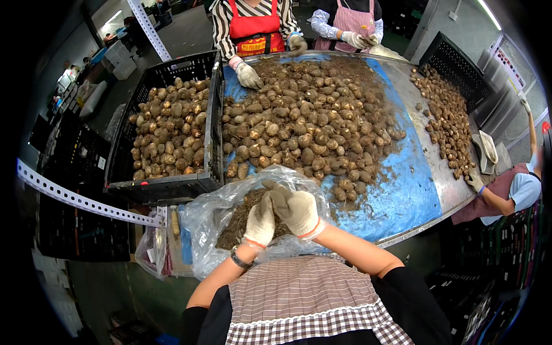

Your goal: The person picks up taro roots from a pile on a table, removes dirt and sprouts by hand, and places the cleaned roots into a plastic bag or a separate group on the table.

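Both my hands wear dirty white work gloves and meet in front of me, over a clear plastic bag [201, 217] with brown root fibres and dirt [232, 227] inside. My left hand [261, 222] and my right hand [298, 211] are closed with the fingertips together. Whatever they grip is hidden by the gloves. Just beyond the bag, a big heap of small brown taro corms [310, 115] covers the blue sheet [411, 192] on the table.
A black crate [215, 115] of taro corms [172, 129] stands at the left. More corms [445, 118] lie on the metal table's right side, near a tipped black crate [454, 69] and a white scoop [487, 150]. Gloved co-workers stand across the table and at the right.
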The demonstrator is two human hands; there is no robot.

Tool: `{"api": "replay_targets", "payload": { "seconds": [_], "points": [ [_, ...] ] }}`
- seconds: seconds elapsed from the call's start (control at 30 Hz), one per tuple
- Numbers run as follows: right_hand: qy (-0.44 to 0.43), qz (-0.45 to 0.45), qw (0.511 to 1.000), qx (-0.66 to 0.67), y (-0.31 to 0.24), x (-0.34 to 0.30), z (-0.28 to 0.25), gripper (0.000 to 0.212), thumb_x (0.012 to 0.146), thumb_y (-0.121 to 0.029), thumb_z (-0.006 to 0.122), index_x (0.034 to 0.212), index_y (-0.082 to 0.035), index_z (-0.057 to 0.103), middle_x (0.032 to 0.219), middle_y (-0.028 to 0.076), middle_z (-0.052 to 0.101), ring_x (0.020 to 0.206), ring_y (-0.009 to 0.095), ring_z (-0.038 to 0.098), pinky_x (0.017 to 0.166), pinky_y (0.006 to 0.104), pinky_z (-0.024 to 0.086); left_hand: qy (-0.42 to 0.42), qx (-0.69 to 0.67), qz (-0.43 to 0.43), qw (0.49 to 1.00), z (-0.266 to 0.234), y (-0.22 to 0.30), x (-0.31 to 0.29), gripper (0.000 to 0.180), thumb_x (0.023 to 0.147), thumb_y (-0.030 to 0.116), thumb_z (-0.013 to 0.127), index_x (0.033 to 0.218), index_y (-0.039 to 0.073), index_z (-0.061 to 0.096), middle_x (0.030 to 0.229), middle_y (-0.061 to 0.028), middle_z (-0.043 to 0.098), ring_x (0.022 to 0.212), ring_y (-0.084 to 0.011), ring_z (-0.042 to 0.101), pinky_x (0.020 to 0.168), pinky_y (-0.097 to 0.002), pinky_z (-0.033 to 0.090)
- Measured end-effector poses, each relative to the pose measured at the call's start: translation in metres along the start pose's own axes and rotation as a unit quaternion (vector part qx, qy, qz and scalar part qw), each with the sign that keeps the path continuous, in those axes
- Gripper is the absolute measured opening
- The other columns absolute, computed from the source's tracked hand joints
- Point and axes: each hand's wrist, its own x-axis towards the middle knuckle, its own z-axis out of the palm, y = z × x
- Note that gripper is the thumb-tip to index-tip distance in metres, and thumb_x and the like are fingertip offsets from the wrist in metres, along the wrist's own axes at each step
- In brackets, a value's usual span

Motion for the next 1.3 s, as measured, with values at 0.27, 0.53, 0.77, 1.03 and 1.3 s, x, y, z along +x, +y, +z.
{"api": "replay_targets", "payload": {
  "seconds": [0.27,0.53,0.77,1.03,1.3],
  "points": [
    [0.033,0.157,0.979,0.126,-0.003,-0.005,0.004,0.035,0.094,-0.029,0.058,0.113,-0.001,0.066,0.073,0.018,0.066,0.066,0.027,0.063,0.063,0.0358,0.050,-0.028,0.097,0.075,0.992,-0.003,-0.002,-0.004,0.036,0.095,0.035,0.051,0.095,0.001,0.062,0.072,-0.0206,0.059,0.070,-0.0361,0.061,0.059,-0.0397,0.047],
    [-0.100,0.174,0.969,0.148,-0.036,0.017,-0.035,0.035,0.095,-0.020,0.053,0.125,-0.003,0.060,0.096,0.006,0.072,0.082,0.009,0.062,0.070,0.0257,0.049,-0.025,0.159,0.067,0.985,0.010,-0.024,-0.045,0.024,0.091,0.023,0.060,0.105,0.004,0.063,0.082,-0.0111,0.065,0.071,-0.0298,0.063,0.067,-0.0399,0.052],
    [-0.008,0.095,0.940,0.328,0.000,0.017,-0.020,0.037,0.092,-0.004,0.054,0.129,-0.003,0.055,0.115,0.004,0.066,0.095,0.010,0.062,0.082,0.0224,0.048,-0.017,-0.274,-0.013,0.961,0.003,0.003,-0.011,0.019,0.089,0.007,0.060,0.106,-0.003,0.061,0.104,-0.0083,0.065,0.088,-0.0147,0.061,0.079,-0.0265,0.049],
    [0.032,0.112,0.972,0.205,-0.013,-0.009,-0.004,0.029,0.093,-0.014,0.056,0.121,-0.007,0.062,0.095,0.016,0.067,0.080,0.028,0.064,0.071,0.0316,0.050,0.002,-0.024,0.013,1.000,-0.008,0.006,-0.013,0.020,0.094,0.007,0.058,0.108,-0.006,0.062,0.106,-0.0096,0.066,0.095,-0.0153,0.062,0.084,-0.0282,0.048],
    [0.020,0.090,0.975,0.204,-0.031,0.003,-0.030,0.026,0.095,-0.012,0.055,0.119,-0.003,0.064,0.088,0.009,0.070,0.072,0.014,0.062,0.067,0.0271,0.051,-0.006,-0.209,-0.205,0.956,-0.005,0.018,-0.004,0.036,0.101,0.026,0.048,0.118,-0.003,0.059,0.101,-0.0087,0.065,0.088,-0.0177,0.062,0.079,-0.0286,0.050]
  ]
}}
